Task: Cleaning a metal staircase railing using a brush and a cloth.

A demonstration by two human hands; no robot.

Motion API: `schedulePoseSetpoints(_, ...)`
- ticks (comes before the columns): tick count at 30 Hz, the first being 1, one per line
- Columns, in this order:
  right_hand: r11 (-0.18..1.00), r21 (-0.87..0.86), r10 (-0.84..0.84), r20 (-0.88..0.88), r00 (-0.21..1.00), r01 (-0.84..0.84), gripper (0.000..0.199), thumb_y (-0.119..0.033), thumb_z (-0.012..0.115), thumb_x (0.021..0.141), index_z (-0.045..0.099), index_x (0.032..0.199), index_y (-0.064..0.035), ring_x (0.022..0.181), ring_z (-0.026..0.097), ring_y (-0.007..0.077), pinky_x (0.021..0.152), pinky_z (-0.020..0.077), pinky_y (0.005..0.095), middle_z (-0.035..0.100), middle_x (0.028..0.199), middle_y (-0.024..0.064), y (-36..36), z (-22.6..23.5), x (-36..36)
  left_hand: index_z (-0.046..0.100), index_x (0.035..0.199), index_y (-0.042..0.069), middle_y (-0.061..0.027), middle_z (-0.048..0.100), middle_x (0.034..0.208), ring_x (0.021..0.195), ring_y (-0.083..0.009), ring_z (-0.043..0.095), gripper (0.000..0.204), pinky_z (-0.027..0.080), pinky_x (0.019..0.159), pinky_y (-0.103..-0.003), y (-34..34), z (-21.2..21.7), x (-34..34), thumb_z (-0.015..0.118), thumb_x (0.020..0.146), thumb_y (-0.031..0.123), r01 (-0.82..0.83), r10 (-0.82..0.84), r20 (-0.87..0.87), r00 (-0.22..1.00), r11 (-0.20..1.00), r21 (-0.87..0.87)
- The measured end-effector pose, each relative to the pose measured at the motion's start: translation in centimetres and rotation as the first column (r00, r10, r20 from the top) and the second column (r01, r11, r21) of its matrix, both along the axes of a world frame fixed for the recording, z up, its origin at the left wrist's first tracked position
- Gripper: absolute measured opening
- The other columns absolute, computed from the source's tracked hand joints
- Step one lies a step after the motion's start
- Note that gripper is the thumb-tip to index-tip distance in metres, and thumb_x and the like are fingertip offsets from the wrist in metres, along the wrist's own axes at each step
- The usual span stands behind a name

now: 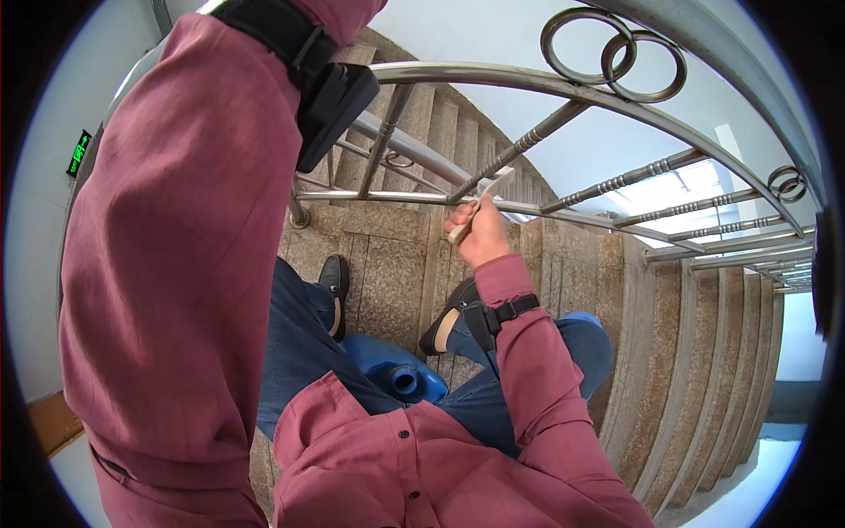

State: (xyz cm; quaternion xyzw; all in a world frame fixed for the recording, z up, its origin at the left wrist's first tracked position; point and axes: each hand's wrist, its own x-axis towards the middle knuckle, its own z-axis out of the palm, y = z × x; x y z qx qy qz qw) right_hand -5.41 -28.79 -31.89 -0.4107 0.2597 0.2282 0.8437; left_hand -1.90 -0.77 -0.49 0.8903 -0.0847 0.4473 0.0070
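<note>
Pale strip [499, 183], flat and slim, is in the right hand [483, 231], a little off the centre of the view toward 2 o'clock. I cannot tell whether it is a tool or a folded cloth. The fingers are curled around it; 1 end pokes out below them toward 8 o'clock, and the other, broader end rises toward 1 o'clock. That upper end overlaps the lower rail of the metal railing [493, 78], close to a ribbed baluster [519, 150]; whether they touch, I cannot tell.

The left arm, in a dusty-red sleeve [180, 229], fills the 9 to 10 o'clock side and runs up past the top edge near 11 o'clock. The left hand lies beyond that edge, so I cannot tell how it is held. Each forearm wears a black strapped device, 2 in all.

A blue jug [363, 349] with a round spout sits between the legs, between 6 and 7 o'clock. 2 dark shoes [334, 280] stand on the speckled stone floor [387, 282]. Stone steps [691, 378] curve down the 4 o'clock side, and more steps show through the railing near 12 o'clock. 2 linked metal rings [563, 82] adorn the railing between 1 and 2 o'clock. A green lit sign [79, 153] hangs between 9 and 10 o'clock.
</note>
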Motion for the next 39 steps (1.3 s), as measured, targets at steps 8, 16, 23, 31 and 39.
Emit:
schedulePoseSetpoints(8,0.997,-0.052,0.048,-0.043,0.998,-0.051,0.042,-0.045,0.027,0.113,0.039,0.092,-0.0115,0.065,0.047,0.0195,0.067,0.0479,0.0411,0.044,0.073,0.0024,4.2,1.9,-4.0,0.060,0.099,0.006,-0.0212,0.068,0.079,0.078,-0.0427,0.069,0.017,0.054,0.070,-0.056,1.0,-0.7,1.6,0.049,0.100,0.018,0.026,-0.038,0.118,0.992,0.995,0.100)
schedulePoseSetpoints(16,1.000,-0.020,-0.025,-0.023,0.999,0.024,0.044,-0.048,0.027,0.113,0.039,0.089,-0.0127,0.063,0.045,0.0201,0.064,0.0457,0.0422,0.044,0.073,0.0034,2.3,-0.5,-1.0,0.058,0.097,0.004,-0.0202,0.068,0.074,0.074,-0.0423,0.068,0.014,0.053,0.070,-0.054,1.3,-0.6,2.7,0.053,0.098,0.017,0.065,-0.095,0.189,0.977,0.985,0.159)
schedulePoseSetpoints(23,0.999,0.038,0.029,-0.002,1.000,-0.029,0.045,-0.048,0.026,0.113,0.041,0.089,-0.0131,0.062,0.044,0.0178,0.064,0.0447,0.0403,0.043,0.072,0.0015,0.9,-0.2,-0.2,0.058,0.097,0.004,-0.0204,0.067,0.074,0.073,-0.0423,0.068,0.013,0.053,0.068,-0.054,1.4,-0.8,2.7,0.053,0.098,0.017,0.086,-0.126,0.225,0.966,0.981,0.176)
schedulePoseSetpoints(31,0.999,-0.039,-0.022,-0.047,0.999,0.020,0.043,-0.048,0.027,0.113,0.039,0.089,-0.0145,0.062,0.046,0.0176,0.062,0.0449,0.0412,0.043,0.071,0.0020,4.1,0.9,-2.6,0.055,0.096,0.004,-0.0206,0.066,0.073,0.071,-0.0426,0.067,0.013,0.052,0.065,-0.053,1.8,-0.6,2.5,0.053,0.099,0.016,0.102,-0.137,0.187,0.973,0.978,0.185)
schedulePoseSetpoints(39,0.996,-0.070,0.059,0.042,0.997,-0.056,0.038,-0.046,0.029,0.113,0.038,0.091,-0.0159,0.060,0.043,0.0148,0.059,0.0405,0.0361,0.042,0.071,-0.0012,-0.6,0.0,0.9,0.055,0.095,0.004,-0.0219,0.066,0.073,0.071,-0.0432,0.067,0.011,0.051,0.065,-0.054,1.3,-0.7,2.7,0.053,0.098,0.014,0.112,-0.142,0.188,0.972,0.981,0.161)
